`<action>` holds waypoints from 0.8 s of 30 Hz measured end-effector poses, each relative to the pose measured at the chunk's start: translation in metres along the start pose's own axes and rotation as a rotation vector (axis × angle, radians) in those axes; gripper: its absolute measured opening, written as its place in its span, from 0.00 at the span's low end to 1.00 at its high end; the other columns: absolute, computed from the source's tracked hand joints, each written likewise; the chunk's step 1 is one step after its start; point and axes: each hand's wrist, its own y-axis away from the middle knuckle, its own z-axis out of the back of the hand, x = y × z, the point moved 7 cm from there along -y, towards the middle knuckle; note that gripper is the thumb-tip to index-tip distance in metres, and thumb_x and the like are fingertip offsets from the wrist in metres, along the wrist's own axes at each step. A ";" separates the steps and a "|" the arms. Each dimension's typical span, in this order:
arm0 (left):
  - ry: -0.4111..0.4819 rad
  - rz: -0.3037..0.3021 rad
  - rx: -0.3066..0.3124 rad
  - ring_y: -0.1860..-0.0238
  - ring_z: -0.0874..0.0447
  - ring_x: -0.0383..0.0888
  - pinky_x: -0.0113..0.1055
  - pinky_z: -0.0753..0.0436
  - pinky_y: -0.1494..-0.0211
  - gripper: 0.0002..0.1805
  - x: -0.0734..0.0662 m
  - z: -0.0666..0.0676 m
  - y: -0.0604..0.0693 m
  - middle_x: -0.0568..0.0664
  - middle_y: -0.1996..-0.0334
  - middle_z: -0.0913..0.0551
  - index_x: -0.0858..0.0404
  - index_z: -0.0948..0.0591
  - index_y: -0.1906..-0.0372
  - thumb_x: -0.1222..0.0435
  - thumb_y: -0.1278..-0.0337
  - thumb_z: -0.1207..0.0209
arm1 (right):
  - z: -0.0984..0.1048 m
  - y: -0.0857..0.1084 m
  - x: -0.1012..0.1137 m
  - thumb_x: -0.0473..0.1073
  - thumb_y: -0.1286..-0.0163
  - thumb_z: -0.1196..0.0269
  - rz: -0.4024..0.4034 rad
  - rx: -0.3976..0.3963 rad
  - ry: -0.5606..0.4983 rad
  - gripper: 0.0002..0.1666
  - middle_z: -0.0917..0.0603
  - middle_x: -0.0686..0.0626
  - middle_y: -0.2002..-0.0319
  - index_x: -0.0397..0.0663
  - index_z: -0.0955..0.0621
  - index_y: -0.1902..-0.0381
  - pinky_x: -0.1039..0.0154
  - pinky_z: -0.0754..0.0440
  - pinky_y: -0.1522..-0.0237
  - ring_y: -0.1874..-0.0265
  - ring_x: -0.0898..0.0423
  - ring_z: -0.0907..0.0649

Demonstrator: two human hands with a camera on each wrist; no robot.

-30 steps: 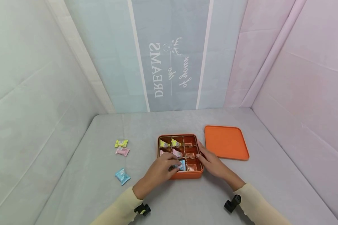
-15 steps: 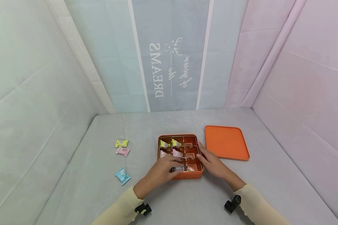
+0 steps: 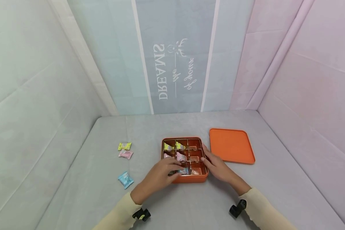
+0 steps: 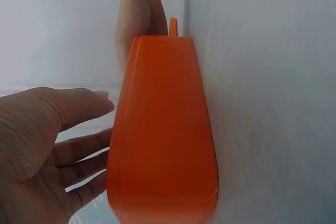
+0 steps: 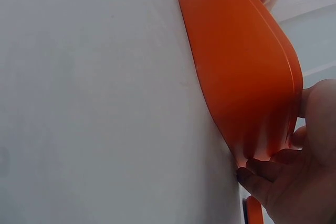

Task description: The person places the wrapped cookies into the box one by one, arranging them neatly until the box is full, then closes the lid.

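An orange box [image 3: 189, 180] with a divided tray stands on the table. Over its front left part is my left hand [image 3: 160, 173], fingers loosely bent, thumb apart, beside a blue packet [image 3: 184, 171] lying in the front middle compartment. The left wrist view has the hand [image 4: 37, 145] above the box wall [image 4: 160, 129] with nothing between thumb and fingers. My right hand [image 3: 219, 167] grips the box's right side, thumb at the rim; in the right wrist view its fingertips [image 5: 257, 174] press low on the wall. Yellow packets [image 3: 180, 145] lie in the back row, pink ones [image 3: 181, 156] in the middle row.
An orange lid [image 3: 232, 146] lies right of the box. On the table to the left are a yellow packet [image 3: 124, 146], a pink packet [image 3: 126, 154] close by it and, nearer the front, a blue packet [image 3: 126, 180]. Fabric walls border the table.
My left hand has drawn back slightly to the left and let go of the blue packet, which now lies in the front middle compartment. My right hand has stayed at the box.
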 end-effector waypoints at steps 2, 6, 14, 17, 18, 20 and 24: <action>0.017 0.009 -0.005 0.44 0.19 0.42 0.40 0.18 0.41 0.11 0.003 0.004 0.003 0.45 0.50 0.14 0.56 0.10 0.52 0.60 0.36 0.31 | 0.000 0.000 -0.001 0.47 0.17 0.49 -0.004 -0.001 0.002 0.40 0.51 0.45 0.19 0.46 0.53 0.18 0.40 0.41 0.27 0.21 0.45 0.48; 0.062 0.036 -0.012 0.44 0.19 0.40 0.39 0.18 0.42 0.13 0.010 0.011 0.010 0.43 0.48 0.15 0.55 0.10 0.50 0.57 0.37 0.31 | 0.000 0.000 -0.001 0.47 0.17 0.49 -0.010 -0.002 0.003 0.40 0.51 0.46 0.19 0.46 0.53 0.18 0.40 0.41 0.27 0.21 0.46 0.48; 0.109 0.106 -0.041 0.48 0.18 0.40 0.39 0.16 0.47 0.12 0.024 0.023 0.028 0.43 0.51 0.14 0.57 0.10 0.51 0.59 0.38 0.30 | -0.001 0.000 -0.001 0.46 0.17 0.49 -0.007 -0.003 0.006 0.39 0.51 0.47 0.19 0.47 0.53 0.18 0.40 0.41 0.27 0.21 0.47 0.48; 0.094 0.122 -0.048 0.47 0.17 0.41 0.40 0.16 0.45 0.12 0.027 0.026 0.033 0.44 0.50 0.14 0.57 0.10 0.52 0.59 0.38 0.30 | 0.000 0.000 0.000 0.45 0.17 0.49 -0.008 -0.007 0.005 0.39 0.50 0.47 0.19 0.47 0.53 0.18 0.40 0.40 0.27 0.22 0.47 0.47; 0.089 0.125 -0.052 0.46 0.17 0.41 0.40 0.16 0.44 0.12 0.029 0.027 0.035 0.44 0.50 0.14 0.57 0.10 0.52 0.60 0.39 0.30 | 0.000 0.000 0.000 0.45 0.17 0.49 -0.010 -0.009 0.002 0.39 0.50 0.47 0.19 0.47 0.53 0.18 0.41 0.40 0.27 0.22 0.47 0.47; 0.084 0.129 -0.064 0.46 0.18 0.42 0.41 0.16 0.44 0.12 0.030 0.030 0.038 0.45 0.50 0.14 0.57 0.10 0.52 0.60 0.40 0.29 | 0.000 -0.001 0.000 0.45 0.17 0.49 -0.009 -0.008 0.003 0.39 0.50 0.47 0.19 0.47 0.53 0.18 0.41 0.40 0.28 0.22 0.47 0.47; 0.070 0.129 -0.092 0.45 0.18 0.44 0.43 0.16 0.44 0.13 0.031 0.036 0.044 0.47 0.49 0.14 0.58 0.10 0.52 0.61 0.41 0.28 | 0.000 -0.001 0.003 0.45 0.17 0.49 -0.003 0.001 0.002 0.39 0.50 0.47 0.19 0.46 0.53 0.18 0.41 0.41 0.27 0.21 0.46 0.47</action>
